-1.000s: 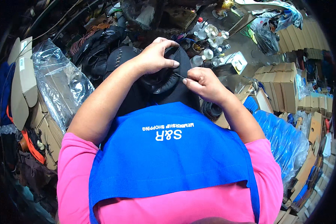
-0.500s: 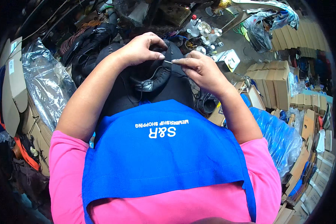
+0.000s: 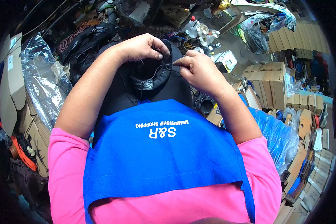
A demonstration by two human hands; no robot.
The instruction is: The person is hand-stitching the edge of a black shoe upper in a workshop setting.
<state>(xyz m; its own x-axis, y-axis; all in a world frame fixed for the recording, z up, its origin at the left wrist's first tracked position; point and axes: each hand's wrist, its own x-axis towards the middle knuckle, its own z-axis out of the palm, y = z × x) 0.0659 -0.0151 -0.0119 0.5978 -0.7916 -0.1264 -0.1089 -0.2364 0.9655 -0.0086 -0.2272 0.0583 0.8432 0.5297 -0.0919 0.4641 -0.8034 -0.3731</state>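
Observation:
A black leather shoe upper (image 3: 148,83) with a line of stitches along its edge rests on my lap, over dark trousers. My left hand (image 3: 147,47) is at the upper's far side, thumb and fingers closed on the black edge; the fingertips are partly hidden against the dark material. Just to the right, my right hand (image 3: 198,71) pinches a thin needle (image 3: 172,65), which reaches toward the upper's stitched edge. It now looks dark, and I cannot tell where needle ends and thread begins. A loose black thread (image 3: 140,98) hangs down by the near side of the upper.
A blue apron (image 3: 164,156) covers my front. Several small bottles (image 3: 203,31) stand beyond my right hand, by a white box (image 3: 226,61). Cardboard stacks (image 3: 267,84) and plastic-wrapped blue material (image 3: 274,136) lie right; clear plastic sheeting (image 3: 44,82) and cardboard lie left.
The bright needle between my hands now shows only as a thin dark line. My left fingertips have shifted slightly right along the upper's edge; my right hand stays nearly in place.

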